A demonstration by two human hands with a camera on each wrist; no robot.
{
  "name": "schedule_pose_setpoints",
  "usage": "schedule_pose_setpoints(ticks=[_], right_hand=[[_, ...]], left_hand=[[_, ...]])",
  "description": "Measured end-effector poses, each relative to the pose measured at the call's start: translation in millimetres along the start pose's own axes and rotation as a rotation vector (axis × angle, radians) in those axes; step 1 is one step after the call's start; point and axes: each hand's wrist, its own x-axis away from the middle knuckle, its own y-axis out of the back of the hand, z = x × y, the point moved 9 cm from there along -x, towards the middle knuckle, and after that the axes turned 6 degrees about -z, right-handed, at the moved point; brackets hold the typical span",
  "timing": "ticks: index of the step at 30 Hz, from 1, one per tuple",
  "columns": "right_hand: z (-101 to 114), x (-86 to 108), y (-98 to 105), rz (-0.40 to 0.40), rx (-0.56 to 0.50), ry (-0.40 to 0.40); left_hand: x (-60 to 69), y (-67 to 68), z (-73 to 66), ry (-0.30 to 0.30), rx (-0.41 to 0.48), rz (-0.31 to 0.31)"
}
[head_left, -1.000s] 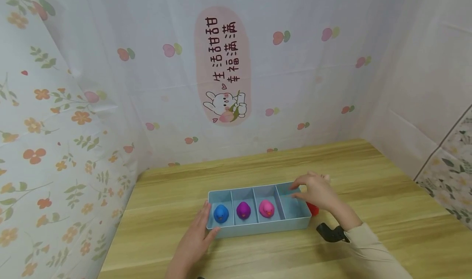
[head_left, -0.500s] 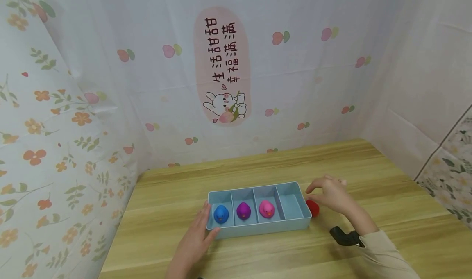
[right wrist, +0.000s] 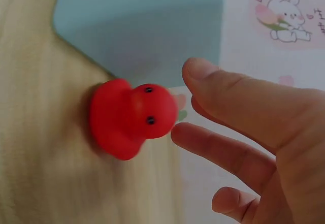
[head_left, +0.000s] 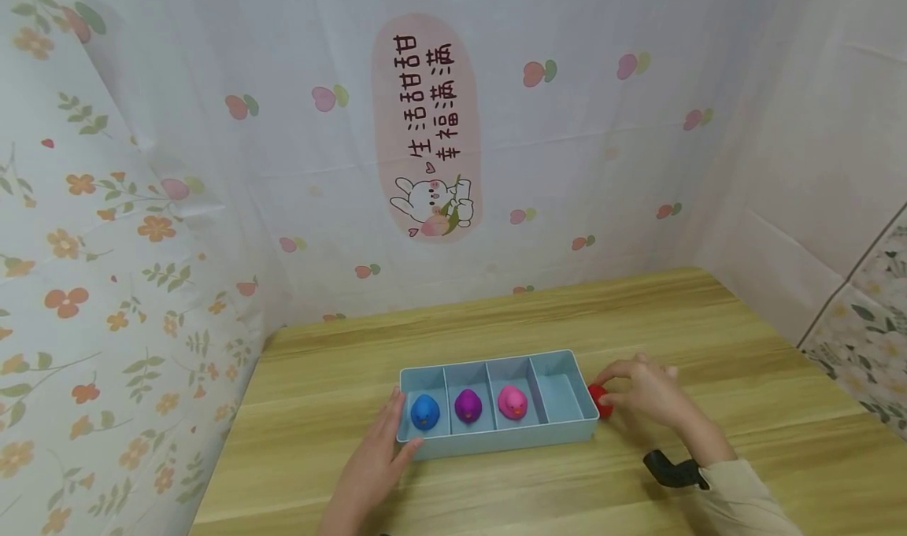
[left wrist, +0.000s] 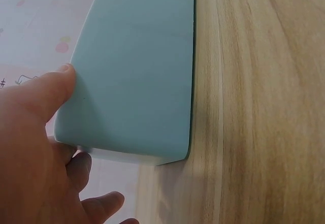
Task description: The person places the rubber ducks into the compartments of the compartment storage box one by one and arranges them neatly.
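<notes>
A light blue tray point(head_left: 496, 441) with compartments in a row stands on the table. From the left, its compartments hold a blue rubber duck point(head_left: 425, 412), a purple one point(head_left: 468, 405) and a pink one point(head_left: 512, 402); the rightmost shows a bare floor. My left hand point(head_left: 373, 457) rests against the tray's left front corner, thumb on the front wall point(left wrist: 137, 71), fingers along the left end. Beside the tray's right end, a red rubber duck point(right wrist: 129, 117) sits on the table. Thumb and fingers apart, my right hand point(head_left: 652, 394) is just above it; the right wrist view shows a small gap.
A wood-grain table point(head_left: 340, 347) bears everything. Behind it hangs a white printed cloth point(head_left: 567, 166), with a floral cloth point(head_left: 106, 284) on the left. A black wrist strap piece point(head_left: 673, 471) sticks out below my right wrist.
My right hand has moved from over the rightmost compartment to the right, then down to the red duck outside the tray. The left hand and tray stay put.
</notes>
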Motion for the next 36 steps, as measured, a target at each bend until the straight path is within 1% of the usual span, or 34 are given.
schedule_pose_setpoints(ticks=[3,6,9,14,21,30,36], right_hand=[[-5.6,3.0,-6.0,0.002,-0.002,-0.011],[-9.4,5.0,-9.1,-0.009,0.004,-0.009],[-11.8,6.7,-11.5,-0.005,0.008,-0.008],[-17.0,9.0,-17.7,0.013,-0.004,-0.007],[-22.2,11.9,-26.2,0.003,-0.026,-0.01],[-23.6,13.6,-28.2,-0.016,-0.014,-0.006],[-21.9,13.2,-19.0,-0.04,-0.013,-0.004]], left_hand=[[0.5,0.7,-0.9,-0.006,0.002,-0.006],[0.6,0.7,-1.3,-0.008,0.001,-0.009],[0.4,0.0,-0.8,-0.007,-0.001,-0.008],[0.4,-0.1,-0.3,-0.008,0.001,-0.011],[0.6,0.2,-0.1,-0.005,-0.001,-0.008],[1.6,-0.4,0.1,-0.006,0.0,-0.011],[0.8,-0.4,0.5,0.005,0.003,-0.006]])
